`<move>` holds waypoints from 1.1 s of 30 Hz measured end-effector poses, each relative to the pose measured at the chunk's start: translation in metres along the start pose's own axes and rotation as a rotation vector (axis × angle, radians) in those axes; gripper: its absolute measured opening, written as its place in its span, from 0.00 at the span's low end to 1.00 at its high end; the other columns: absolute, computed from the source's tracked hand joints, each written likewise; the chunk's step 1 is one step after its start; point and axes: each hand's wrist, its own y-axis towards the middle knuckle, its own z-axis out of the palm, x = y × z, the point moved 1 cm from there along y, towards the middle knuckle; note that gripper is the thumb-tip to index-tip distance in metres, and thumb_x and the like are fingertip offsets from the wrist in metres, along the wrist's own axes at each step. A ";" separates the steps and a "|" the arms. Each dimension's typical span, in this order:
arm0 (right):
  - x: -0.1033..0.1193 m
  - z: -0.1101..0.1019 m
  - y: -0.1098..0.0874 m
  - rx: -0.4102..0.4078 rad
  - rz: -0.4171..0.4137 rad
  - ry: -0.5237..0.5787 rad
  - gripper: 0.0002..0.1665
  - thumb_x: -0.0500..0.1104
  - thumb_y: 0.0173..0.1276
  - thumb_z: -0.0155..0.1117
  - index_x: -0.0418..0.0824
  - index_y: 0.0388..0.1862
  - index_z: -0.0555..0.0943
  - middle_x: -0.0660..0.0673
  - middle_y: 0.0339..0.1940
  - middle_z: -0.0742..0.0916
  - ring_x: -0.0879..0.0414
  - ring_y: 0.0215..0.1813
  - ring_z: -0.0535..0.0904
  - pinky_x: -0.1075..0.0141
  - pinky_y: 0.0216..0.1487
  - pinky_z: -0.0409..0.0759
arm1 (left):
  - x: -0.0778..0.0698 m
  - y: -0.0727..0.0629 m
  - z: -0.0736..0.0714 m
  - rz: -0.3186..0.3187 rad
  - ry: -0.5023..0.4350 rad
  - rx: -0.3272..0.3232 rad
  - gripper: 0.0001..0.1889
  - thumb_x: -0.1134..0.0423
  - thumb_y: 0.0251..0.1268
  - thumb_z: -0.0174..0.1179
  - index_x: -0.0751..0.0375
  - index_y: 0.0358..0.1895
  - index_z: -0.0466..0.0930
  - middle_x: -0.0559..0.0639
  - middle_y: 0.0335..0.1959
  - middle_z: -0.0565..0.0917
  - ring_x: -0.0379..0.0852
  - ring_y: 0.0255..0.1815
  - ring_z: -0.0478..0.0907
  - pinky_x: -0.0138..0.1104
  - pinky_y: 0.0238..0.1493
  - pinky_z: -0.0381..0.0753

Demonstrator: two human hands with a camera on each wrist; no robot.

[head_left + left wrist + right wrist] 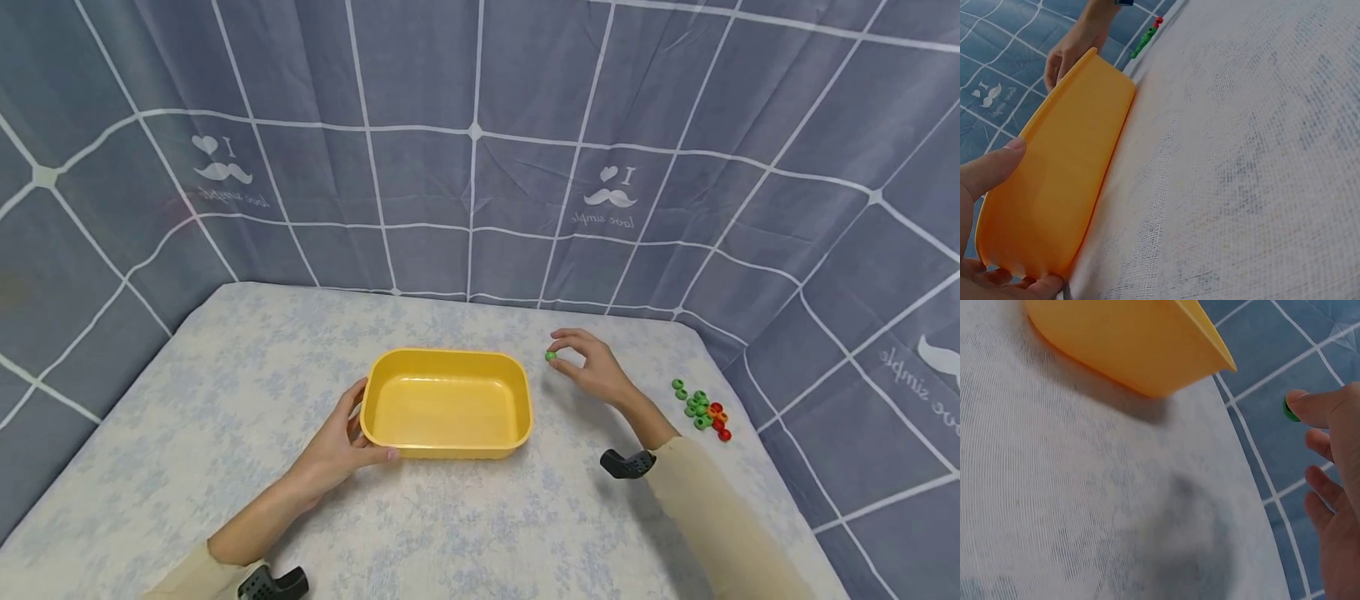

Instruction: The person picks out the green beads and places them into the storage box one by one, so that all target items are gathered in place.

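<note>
Yellow tub [450, 404]: sat upright near the middle of the tabletop [465, 525].
Left hand [341, 450]: gripped the tub's left end, thumb on the near wall, fingers curved round the side.
Green bead [551, 356]: was up off the tabletop, right of the tub and apart from its rim.
Right hand [592, 367]: pinched that bead between thumb and forefinger, its other fingers loosely bent.
Loose beads [701, 422]: green, red and orange, lay clustered well to the right.
</note>
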 end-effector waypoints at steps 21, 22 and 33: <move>0.046 0.031 0.034 0.127 -0.124 0.030 0.08 0.39 0.72 0.72 0.39 0.47 0.88 0.39 0.65 0.82 0.40 0.70 0.73 0.40 0.72 0.70 | 0.001 0.001 0.001 -0.003 0.013 -0.009 0.63 0.66 0.55 0.81 0.55 0.85 0.40 0.59 0.84 0.43 0.65 0.80 0.53 0.43 0.70 0.70; 0.048 0.032 0.036 0.134 -0.128 0.030 0.08 0.39 0.72 0.72 0.39 0.47 0.88 0.39 0.65 0.82 0.40 0.70 0.73 0.41 0.72 0.69 | 0.001 0.002 0.000 -0.001 0.014 -0.009 0.63 0.66 0.55 0.81 0.55 0.85 0.40 0.58 0.84 0.43 0.65 0.80 0.53 0.43 0.70 0.70; 0.068 0.051 0.057 0.206 -0.187 0.053 0.06 0.39 0.72 0.71 0.39 0.46 0.88 0.39 0.65 0.81 0.43 0.70 0.73 0.47 0.73 0.70 | 0.000 0.002 0.000 0.000 0.025 -0.007 0.62 0.66 0.55 0.80 0.56 0.85 0.40 0.58 0.84 0.43 0.65 0.80 0.54 0.43 0.70 0.70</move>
